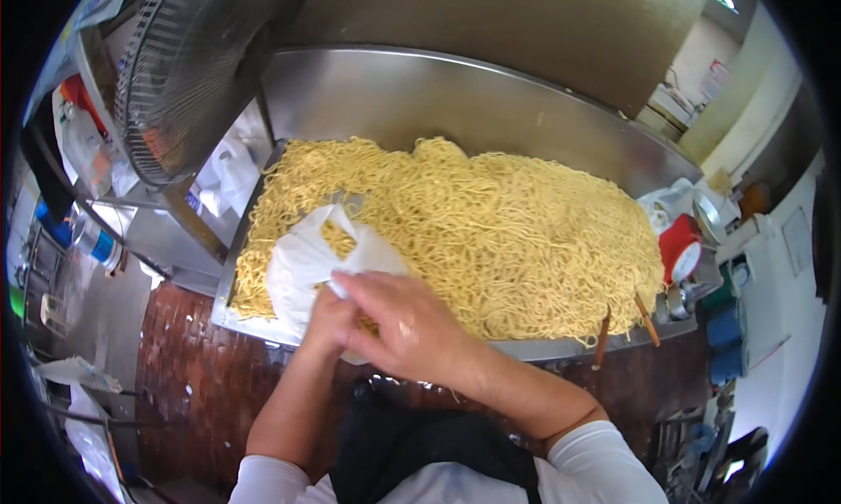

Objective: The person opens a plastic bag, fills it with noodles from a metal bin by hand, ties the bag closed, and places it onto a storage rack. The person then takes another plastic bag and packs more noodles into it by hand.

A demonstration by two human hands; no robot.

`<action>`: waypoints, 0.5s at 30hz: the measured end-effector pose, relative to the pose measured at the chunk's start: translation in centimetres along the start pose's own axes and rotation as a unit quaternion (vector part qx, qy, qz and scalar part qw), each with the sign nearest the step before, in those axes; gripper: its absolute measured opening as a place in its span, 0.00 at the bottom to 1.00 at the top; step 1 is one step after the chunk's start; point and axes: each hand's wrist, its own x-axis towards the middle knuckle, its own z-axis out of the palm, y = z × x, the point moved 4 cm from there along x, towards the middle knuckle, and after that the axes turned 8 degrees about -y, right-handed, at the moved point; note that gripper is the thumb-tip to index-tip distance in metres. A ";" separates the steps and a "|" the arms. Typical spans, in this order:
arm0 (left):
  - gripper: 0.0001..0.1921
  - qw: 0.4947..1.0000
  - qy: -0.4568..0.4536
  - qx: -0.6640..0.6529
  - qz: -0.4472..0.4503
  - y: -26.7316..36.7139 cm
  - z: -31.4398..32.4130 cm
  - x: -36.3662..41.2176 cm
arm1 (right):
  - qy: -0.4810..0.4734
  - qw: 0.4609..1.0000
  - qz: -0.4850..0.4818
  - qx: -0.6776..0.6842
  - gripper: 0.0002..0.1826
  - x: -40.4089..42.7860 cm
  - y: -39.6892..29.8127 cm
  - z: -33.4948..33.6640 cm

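Observation:
A white plastic carrier bag [299, 267] with noodles inside rests at the left part of a broad heap of yellow noodles [499, 241]. The heap lies on a metal worktable [545, 351] with a raised metal back. My left hand [328, 323] is closed on the bag's gathered plastic at its near side. Over it lies my right hand [407, 323], thumb and fingers at the same plastic; its fingertips are partly hidden. Two wooden sticks [602, 340] poke out of the noodles at the near right edge.
A large fan [177, 83] stands at the upper left, beside a metal shelf with plastic bags [233, 172]. Past the heap's right end are a red dial scale [682, 248] and small metal containers [677, 303]. Blue bins [726, 330] stand farther right. The reddish floor [190, 372] looks wet.

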 end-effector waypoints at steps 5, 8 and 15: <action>0.10 0.944 0.163 -0.281 0.052 0.0 -3.2 -2.5 | 0.049 0.996 0.017 0.079 0.30 -16.7 7.4 -4.4; 0.13 0.933 0.243 -0.259 0.052 -2.0 -3.9 -4.9 | 0.078 0.942 0.218 0.243 0.24 -30.1 14.8 -5.1; 0.18 0.945 0.326 0.024 0.031 -2.0 4.2 0.3 | 0.107 0.854 0.270 0.433 0.19 -44.7 19.9 -10.8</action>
